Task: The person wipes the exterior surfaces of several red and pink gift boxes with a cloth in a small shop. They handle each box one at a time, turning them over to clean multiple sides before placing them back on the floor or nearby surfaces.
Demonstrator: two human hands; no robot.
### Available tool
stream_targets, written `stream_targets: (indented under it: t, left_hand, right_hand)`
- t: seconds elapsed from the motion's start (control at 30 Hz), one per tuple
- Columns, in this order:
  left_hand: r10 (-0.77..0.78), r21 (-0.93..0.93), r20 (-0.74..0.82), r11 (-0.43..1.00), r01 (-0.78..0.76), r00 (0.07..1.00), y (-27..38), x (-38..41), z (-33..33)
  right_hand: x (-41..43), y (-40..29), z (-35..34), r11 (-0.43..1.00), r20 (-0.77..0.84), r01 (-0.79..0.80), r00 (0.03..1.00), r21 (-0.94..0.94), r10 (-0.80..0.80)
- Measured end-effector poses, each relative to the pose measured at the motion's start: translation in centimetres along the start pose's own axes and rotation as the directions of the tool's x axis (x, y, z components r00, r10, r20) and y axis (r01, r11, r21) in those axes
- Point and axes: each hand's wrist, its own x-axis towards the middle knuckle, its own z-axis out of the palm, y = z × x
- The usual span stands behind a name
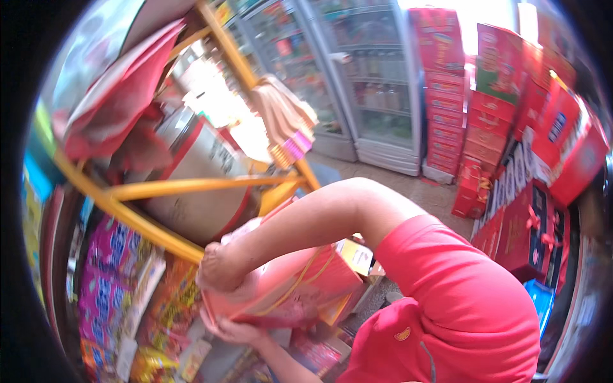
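Note:
A pink-red gift bag or box [306, 282] with yellow cord lies tilted before me. My right hand [222, 268] is closed on a crumpled pale pink cloth [254, 287], pressed against the far end of the bag; its fingertips are hidden. Below it, my left hand [234, 330] holds the lower corner of the same bag, fingers partly behind the edge. My right arm, in a red short sleeve, crosses above the bag.
A yellow frame [143, 234] stands close to my hands, with brown cloth strips [285, 115] hanging on it. Purple snack packets [103, 292] lie at left. Glass-door refrigerators [373, 86] and stacked red boxes [443, 110] stand beyond; more gift boxes [522, 230] are at right.

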Motion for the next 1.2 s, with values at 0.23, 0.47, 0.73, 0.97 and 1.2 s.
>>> stream_targets:
  t: [0.23,0.47,0.73,0.97,1.2]
  left_hand:
    - [0.145,0.121,0.004,0.982,-0.144,0.989,-0.9,0.2,1.1]
    - [0.31,0.319,0.019,0.899,-0.3,0.951,-1.3,0.3,0.9]
    - [0.074,0.08,-0.008,0.994,-0.073,0.997,0.2,-0.4,0.5]
    - [0.034,-0.01,-0.041,0.999,-0.035,0.999,-0.2,-0.6,1.4]
    - [-0.057,0.031,-0.06,0.998,0.059,0.997,-0.2,0.6,1.4]
  right_hand:
    - [-6.5,0.1,-1.0,0.954,-0.118,-0.139,0.977,0.264,0.175]
    - [-8.7,-1.8,2.4,0.871,-0.114,0.026,0.993,0.49,0.035]
    - [-22.7,0.0,-7.6,0.783,0.21,-0.272,0.96,0.559,0.184]
    - [-23.5,5.8,-10.5,0.698,-0.138,-0.635,0.699,0.331,0.701]
    - [-18.1,-1.6,-10.1,0.862,0.057,-0.335,0.939,0.382,0.34]
